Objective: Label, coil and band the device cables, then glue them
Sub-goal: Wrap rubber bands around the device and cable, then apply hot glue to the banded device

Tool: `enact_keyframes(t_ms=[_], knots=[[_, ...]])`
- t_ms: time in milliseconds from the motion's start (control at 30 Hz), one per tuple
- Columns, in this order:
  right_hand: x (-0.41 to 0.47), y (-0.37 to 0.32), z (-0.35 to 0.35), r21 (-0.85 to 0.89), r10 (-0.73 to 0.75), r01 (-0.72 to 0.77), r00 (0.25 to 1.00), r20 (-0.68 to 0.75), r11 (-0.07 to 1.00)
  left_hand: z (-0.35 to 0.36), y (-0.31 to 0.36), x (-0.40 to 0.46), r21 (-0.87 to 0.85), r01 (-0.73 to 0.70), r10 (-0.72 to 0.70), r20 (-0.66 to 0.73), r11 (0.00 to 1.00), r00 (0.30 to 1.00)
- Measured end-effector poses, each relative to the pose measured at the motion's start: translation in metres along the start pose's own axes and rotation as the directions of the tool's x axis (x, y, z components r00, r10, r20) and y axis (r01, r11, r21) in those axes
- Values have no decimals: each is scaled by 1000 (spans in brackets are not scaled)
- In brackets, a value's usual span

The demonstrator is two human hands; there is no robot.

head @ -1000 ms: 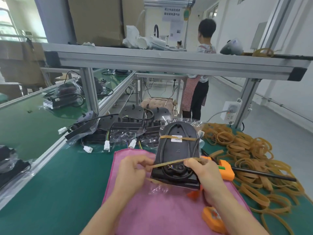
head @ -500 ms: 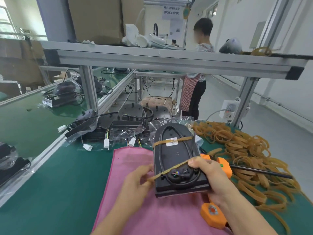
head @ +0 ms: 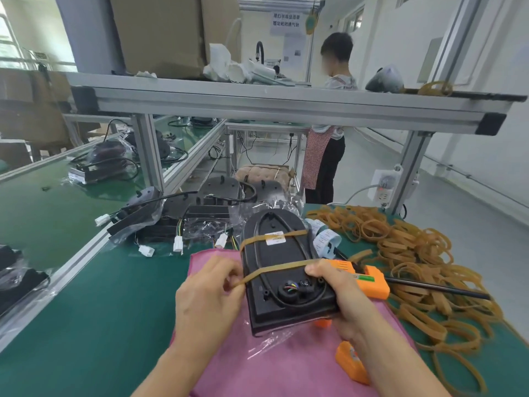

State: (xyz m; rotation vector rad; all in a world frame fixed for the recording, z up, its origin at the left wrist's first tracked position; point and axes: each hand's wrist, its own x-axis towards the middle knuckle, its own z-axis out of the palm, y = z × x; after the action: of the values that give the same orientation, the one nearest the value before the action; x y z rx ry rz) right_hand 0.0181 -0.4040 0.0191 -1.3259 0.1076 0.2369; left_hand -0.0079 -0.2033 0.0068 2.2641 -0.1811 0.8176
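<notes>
A black oval device is tilted up over a pink cloth, its black cable coiled flat against its underside. One tan rubber band crosses its upper part over a white label. A second tan band stretches slantwise across the middle. My left hand pinches that band's left end at the device's left edge. My right hand grips the device's right side, with the thumb pressing the band.
An orange glue gun lies right of the device, and an orange part sits on the cloth. Several loose rubber bands cover the green table on the right. Bagged devices with white connectors lie behind. A person stands beyond the aluminium frame.
The device has tipped further toward me and to the right. The lower band now sits higher on the right side and slants down to my left hand.
</notes>
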Motion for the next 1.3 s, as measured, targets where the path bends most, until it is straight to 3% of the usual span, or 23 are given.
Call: enact_keyframes(t_ms=[67, 133, 300, 433, 533, 567, 667, 833, 967, 1067, 1133, 1233, 1300], knots=[[-2, 5, 0, 41, 10, -9, 1000, -10, 999, 4, -4, -5, -28, 98, -98, 1, 995, 995], [-3, 11, -1, 56, 10, -9, 1000, -6, 998, 6, -6, -13, -62, 86, -84, 36, 994, 996], [-6, 20, -3, 91, -26, 25, 1000, 14, 996, 3, -22, -7, -423, 237, -156, 216, 875, 964], [-7, 18, 1, 115, -34, 28, 998, 53, 993, 6, -26, -3, -673, 413, -293, 292, 613, 910], [-7, 11, -3, 91, -58, 51, 995, 76, 995, 7, -28, -6, -796, 569, -365, 477, 206, 800], [-6, 10, -4, 60, -69, 65, 994, 80, 996, 8, -26, -6, -778, 616, -340, 550, 124, 763], [-4, 14, 0, -24, -87, 90, 990, 113, 996, 14, -4, 1, -685, 721, -237, 688, 100, 686], [-8, 15, -2, -90, -23, 42, 979, 200, 995, 24, 9, 15, -633, 772, -346, 712, 60, 611], [-6, 16, -7, -89, -23, 28, 998, 62, 996, 30, 3, 9, -604, 791, -323, 733, 95, 599], [-9, 16, -10, -275, -62, 61, 998, 6, 959, 34, -2, 3, -599, 794, -309, 739, 106, 599], [-12, 17, -15, -457, -130, 124, 991, 19, 881, 37, -6, 0, -600, 793, -314, 737, 105, 599], [-9, 21, -29, -771, -280, 167, 960, -15, 614, 39, -11, -2, -586, 802, -318, 742, 118, 590], [-8, 23, -35, -857, -339, 158, 941, -20, 491, 40, -13, -4, -571, 809, -328, 745, 138, 581]])
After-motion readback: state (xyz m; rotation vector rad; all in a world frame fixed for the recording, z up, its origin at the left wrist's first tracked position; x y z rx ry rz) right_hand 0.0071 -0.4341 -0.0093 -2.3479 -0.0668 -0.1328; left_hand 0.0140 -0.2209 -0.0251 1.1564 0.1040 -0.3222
